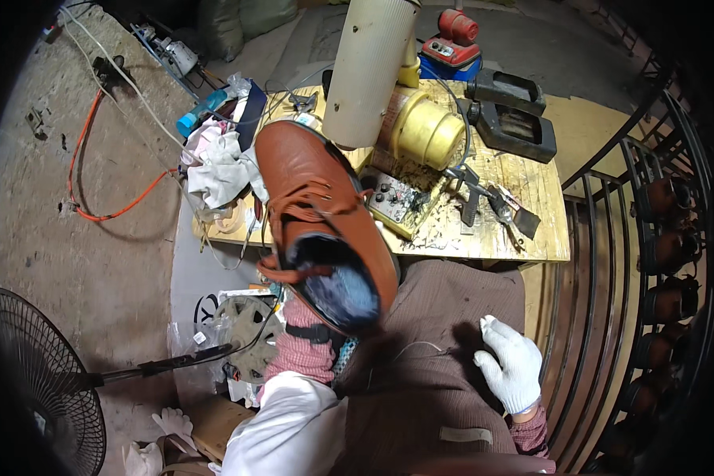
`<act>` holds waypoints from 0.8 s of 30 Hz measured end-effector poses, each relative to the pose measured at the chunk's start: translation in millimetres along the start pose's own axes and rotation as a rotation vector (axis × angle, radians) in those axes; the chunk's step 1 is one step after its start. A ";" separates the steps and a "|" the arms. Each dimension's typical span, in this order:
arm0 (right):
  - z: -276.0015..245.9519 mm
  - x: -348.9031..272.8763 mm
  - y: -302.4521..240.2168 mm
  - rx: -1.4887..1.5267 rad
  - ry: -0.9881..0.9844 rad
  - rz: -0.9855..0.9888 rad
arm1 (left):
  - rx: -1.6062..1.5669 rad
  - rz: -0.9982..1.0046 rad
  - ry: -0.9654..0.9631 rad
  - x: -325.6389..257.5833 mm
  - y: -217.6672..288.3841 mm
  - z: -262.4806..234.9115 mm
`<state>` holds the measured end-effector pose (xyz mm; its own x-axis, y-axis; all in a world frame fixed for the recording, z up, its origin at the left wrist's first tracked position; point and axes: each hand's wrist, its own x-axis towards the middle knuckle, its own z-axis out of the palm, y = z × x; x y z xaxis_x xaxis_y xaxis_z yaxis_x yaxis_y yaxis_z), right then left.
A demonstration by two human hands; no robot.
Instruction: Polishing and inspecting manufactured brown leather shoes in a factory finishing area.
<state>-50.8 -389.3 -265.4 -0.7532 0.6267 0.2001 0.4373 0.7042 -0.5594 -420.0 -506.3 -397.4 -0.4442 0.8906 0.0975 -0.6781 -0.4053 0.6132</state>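
A brown lace-up shoe is held up close in the middle, its toe pointing away and its dark opening facing me. My left forearm, in a pink checked sleeve with a black strap, runs up behind the shoe's heel. The left hand itself is hidden by the shoe, which it appears to hold up. My right hand, in a white knitted glove, rests over the brown apron on my lap. Its thumb and fingers are apart, with nothing visible in them.
The wooden workbench carries a yellow cylindrical machine, a pale tube, a control box, black trays and hand tools. A shoe rack stands right; a fan stands left.
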 end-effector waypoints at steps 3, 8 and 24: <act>9.1 8.8 -3.6 0.027 0.012 -0.049 | 0.033 0.041 -0.024 -6.9 -5.7 12.5; 5.2 10.6 -15.7 -0.025 -0.053 -0.061 | -0.043 -0.131 0.457 19.6 5.9 90.7; 11.2 -18.4 15.8 -0.003 0.008 0.132 | 0.467 0.505 0.731 115.9 50.2 121.4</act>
<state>-35.6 -393.5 -287.0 -0.6851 0.7166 0.1312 0.5339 0.6164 -0.5787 -434.4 -398.4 -260.1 -0.9734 0.2280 0.0215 -0.0831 -0.4395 0.8944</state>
